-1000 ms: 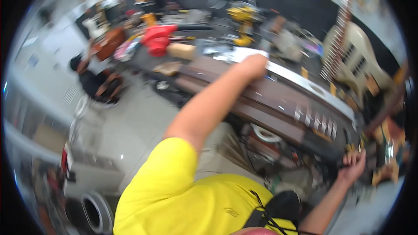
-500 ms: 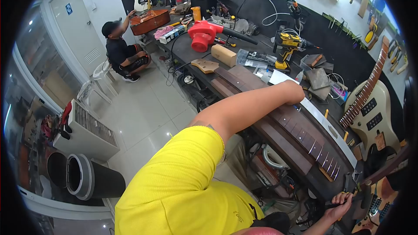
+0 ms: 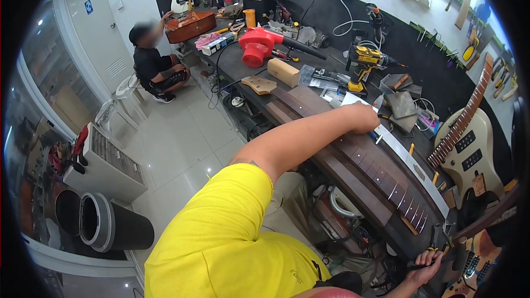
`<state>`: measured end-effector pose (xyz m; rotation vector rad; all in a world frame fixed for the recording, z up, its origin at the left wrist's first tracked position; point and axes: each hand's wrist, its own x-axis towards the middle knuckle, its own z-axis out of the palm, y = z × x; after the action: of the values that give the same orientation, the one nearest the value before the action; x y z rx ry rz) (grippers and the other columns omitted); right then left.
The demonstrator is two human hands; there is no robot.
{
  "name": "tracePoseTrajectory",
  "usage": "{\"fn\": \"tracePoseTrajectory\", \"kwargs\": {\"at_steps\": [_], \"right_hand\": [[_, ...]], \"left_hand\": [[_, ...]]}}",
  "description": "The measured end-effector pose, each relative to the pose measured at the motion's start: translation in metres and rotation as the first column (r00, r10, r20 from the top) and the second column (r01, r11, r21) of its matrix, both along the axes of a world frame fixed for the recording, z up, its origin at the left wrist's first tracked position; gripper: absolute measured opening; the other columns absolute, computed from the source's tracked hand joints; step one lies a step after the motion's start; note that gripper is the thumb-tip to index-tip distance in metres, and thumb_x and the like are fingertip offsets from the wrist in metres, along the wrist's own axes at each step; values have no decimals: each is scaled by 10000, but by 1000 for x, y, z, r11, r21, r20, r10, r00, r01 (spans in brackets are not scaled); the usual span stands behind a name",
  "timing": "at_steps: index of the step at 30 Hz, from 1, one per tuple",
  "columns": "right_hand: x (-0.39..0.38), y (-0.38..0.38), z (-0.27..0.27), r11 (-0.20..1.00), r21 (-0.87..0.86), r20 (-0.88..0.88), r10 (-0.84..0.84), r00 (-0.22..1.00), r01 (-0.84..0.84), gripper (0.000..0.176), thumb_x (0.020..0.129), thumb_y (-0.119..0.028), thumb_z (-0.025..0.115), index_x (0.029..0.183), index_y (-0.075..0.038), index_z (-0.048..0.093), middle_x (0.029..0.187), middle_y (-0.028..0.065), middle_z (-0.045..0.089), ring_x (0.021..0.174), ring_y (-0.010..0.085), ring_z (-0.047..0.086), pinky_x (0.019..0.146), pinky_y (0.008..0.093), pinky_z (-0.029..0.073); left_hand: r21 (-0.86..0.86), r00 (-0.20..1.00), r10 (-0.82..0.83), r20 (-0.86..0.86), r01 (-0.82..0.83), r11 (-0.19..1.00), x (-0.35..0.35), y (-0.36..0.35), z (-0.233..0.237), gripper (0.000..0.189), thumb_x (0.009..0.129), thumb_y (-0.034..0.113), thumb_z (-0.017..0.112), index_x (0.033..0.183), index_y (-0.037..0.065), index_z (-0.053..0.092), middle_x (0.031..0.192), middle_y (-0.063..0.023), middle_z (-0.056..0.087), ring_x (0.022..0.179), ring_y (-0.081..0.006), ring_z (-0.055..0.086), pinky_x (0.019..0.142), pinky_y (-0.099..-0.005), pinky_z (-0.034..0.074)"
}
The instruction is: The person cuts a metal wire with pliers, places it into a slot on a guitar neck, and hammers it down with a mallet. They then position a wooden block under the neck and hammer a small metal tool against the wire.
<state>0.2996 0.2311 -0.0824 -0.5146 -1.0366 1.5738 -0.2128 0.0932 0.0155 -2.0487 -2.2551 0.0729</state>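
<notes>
Head view, left hand [image 3: 364, 117] on fretboard [image 3: 381, 175]; right hand [image 3: 424, 265] gripping dark handle [image 3: 441, 258]

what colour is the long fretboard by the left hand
Dark brown, crossed by thin pale fret lines; the head view shows the fretboard best, beside the left hand.

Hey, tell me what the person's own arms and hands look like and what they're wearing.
Both hands are bare, with no gloves: the left hand and the right hand. The left arm comes out of a bright yellow short sleeve, with the forearm uncovered and a small dark marking just past the hem. No watch or rings show.
</notes>
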Motion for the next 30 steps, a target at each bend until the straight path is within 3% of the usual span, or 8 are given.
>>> {"fn": "tracePoseTrajectory", "kwargs": {"at_steps": [3,6,11,14,20,23,25,30], "right_hand": [[0,2,1,1000,-2,7,29,1000,-29,311,1161,-328,476,926,-126,458,683,-35,334,567,70,321,491,240,304],[4,5,-1,999,3,3,42,999,-42,309,1162,-338,469,938,-125,469,680,-35,342,563,71,323,481,242,309],[0,4,1,999,-37,-13,24,1000,-24,300,1165,-331,458,965,-112,495,689,-31,365,571,66,339,486,243,326],[0,10,1,998,-58,-12,34,999,-34,302,1168,-328,454,969,-105,501,696,-33,375,573,68,351,489,241,329],[-6,3,6,993,-117,41,-14,999,19,314,1163,-325,480,915,-134,456,692,-45,363,578,47,341,497,225,310],[-3,7,4,995,-80,55,-61,997,65,234,1150,-297,504,1073,-86,571,694,-46,381,569,38,364,482,225,328],[9,4,17,993,-72,115,104,988,-96,398,1137,-360,465,959,-86,692,681,28,515,656,213,503,590,355,422],[3,-3,24,997,-55,153,63,986,-55,435,1148,-388,438,885,-119,655,635,1,415,593,165,388,527,330,330]], "left_hand": [[69,1000,-1,11,0,998,-7,-6,0,230,918,57,668,1136,-9,705,1111,-194,744,1111,-396,709,949,-480,578],[398,978,-71,194,-12,917,-6,-15,-11,203,952,65,646,1137,-14,673,1070,-211,729,1060,-418,701,937,-480,561],[590,680,-318,660,-208,780,74,-44,-6,197,1030,99,573,1184,-20,541,999,-262,684,1017,-454,676,887,-516,531],[843,741,-510,436,-138,520,100,-20,-51,199,1021,103,571,1181,-15,560,981,-248,690,955,-460,678,839,-531,534],[580,688,-314,654,-190,792,108,-32,-39,201,1023,119,569,1179,-8,566,908,-241,696,893,-468,681,809,-560,522],[610,643,-368,672,-197,767,101,-26,-44,212,1021,129,574,1182,-9,562,862,-237,695,864,-481,682,790,-566,522],[595,647,-358,673,-185,782,98,-23,-39,216,1022,140,573,1176,-12,566,857,-242,693,870,-481,683,787,-564,523],[616,723,-376,579,-85,784,95,-23,-28,227,1024,178,578,1150,-9,602,864,-245,693,910,-477,684,805,-555,525]]}}
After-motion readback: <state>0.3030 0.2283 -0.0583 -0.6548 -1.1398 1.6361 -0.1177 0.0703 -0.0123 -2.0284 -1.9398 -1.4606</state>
